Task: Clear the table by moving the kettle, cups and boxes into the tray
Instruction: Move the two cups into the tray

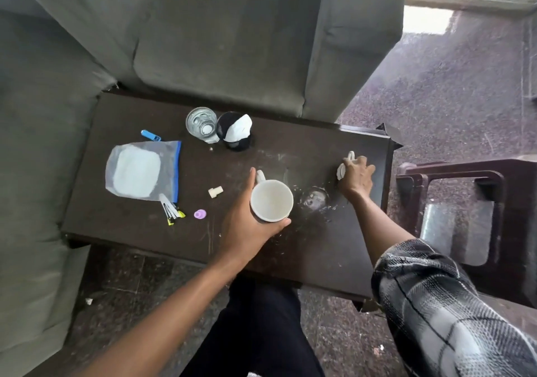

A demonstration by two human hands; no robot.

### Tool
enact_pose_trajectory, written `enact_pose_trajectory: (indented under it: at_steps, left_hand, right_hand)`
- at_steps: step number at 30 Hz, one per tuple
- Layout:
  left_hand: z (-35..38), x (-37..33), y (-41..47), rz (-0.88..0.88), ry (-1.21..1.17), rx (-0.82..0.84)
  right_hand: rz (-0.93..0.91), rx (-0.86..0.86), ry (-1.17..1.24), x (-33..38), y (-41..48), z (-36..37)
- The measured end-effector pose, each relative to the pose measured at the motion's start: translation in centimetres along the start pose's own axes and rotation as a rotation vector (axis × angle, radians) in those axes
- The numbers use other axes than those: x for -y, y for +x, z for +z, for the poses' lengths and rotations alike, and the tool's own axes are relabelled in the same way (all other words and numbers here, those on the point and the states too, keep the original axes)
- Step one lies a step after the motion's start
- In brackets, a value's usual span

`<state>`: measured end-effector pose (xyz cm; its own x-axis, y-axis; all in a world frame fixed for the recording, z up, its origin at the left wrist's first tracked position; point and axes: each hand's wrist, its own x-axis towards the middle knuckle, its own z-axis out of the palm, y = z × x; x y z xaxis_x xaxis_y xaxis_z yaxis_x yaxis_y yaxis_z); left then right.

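Note:
My left hand [245, 225] wraps around an upright white cup [271, 200] near the middle of the dark wooden table [305, 248]; the cup looks empty and its handle points away from me. Over at the table's right end, my right hand [356, 177] is closed over a second white cup [342, 167], mostly hidden under the fingers, with only its handle and a bit of rim showing. No kettle, boxes or tray are in view.
A glass of water [201, 123] and a black cup stuffed with white paper [235, 131] stand at the back. A zip bag [142, 170], blue lighter [151, 136], small sachets [171, 212], purple cap [200, 214] lie left. Grey sofa behind, brown plastic chair [465, 202] right.

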<state>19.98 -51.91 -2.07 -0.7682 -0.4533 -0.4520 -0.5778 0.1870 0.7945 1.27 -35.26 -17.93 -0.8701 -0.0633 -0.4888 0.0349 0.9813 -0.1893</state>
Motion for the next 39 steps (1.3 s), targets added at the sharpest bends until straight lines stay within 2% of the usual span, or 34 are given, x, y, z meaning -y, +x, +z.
enact_pose_trajectory:
  at_steps: [4, 9, 16, 22, 28, 31, 39]
  left_hand:
    - [-1.0, -1.1, -1.0, 0.044, -0.022, 0.024]
    - [-2.4, -3.3, -4.1, 0.14, -0.018, 0.09]
    - [-3.4, -4.1, -10.4, 0.288, -0.001, 0.226]
    - [-1.7, -4.0, -15.4, 0.388, -0.003, 0.368]
    - [3.8, -4.8, -18.6, 0.562, 0.049, 0.268]
    - [7.6, -6.8, -19.7, 0.633, 0.096, 0.271]
    - [20.5, -12.4, -22.9, 0.699, 0.129, 0.29]
  right_hand:
    - [-0.044, -0.047, 0.061, 0.0, -3.6, -2.2]
    - [-0.122, -0.119, 0.141, 0.1, -13.5, -7.1]
    - [-0.071, -0.195, 0.301, -2.2, -28.7, -13.3]
    - [0.001, -0.344, 0.491, -6.2, -37.7, -14.3]
    - [0.06, -0.455, 0.557, -11.5, -41.2, -15.1]
    - [0.086, -0.527, 0.6, -15.4, -41.4, -15.9]
    - [0.071, -0.579, 0.635, -28.9, -40.8, -19.3]
